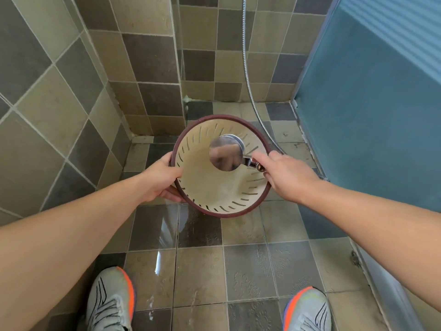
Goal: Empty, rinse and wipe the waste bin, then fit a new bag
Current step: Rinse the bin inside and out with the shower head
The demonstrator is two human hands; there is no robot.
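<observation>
Now: left hand [159, 179] gripping waste bin [210, 187] rim, right hand [285, 174] fingers clenched on shower head [226, 152] handle, over bin opening.

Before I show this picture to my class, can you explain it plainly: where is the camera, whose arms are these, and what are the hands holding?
There is no machine here. The single picture comes from a wide-angle camera worn on a person's head, looking down at their own arms and grey-and-orange shoes on a wet tiled floor in a shower corner. The left hand grips the dark red rim of a cream waste bin with slotted walls, tipped so its open mouth faces the camera. The bin looks empty. The right hand holds the handle of a chrome shower head, which sits over the bin's mouth facing inward. Its metal hose runs up the tiled wall. I cannot tell whether water is flowing.
</observation>
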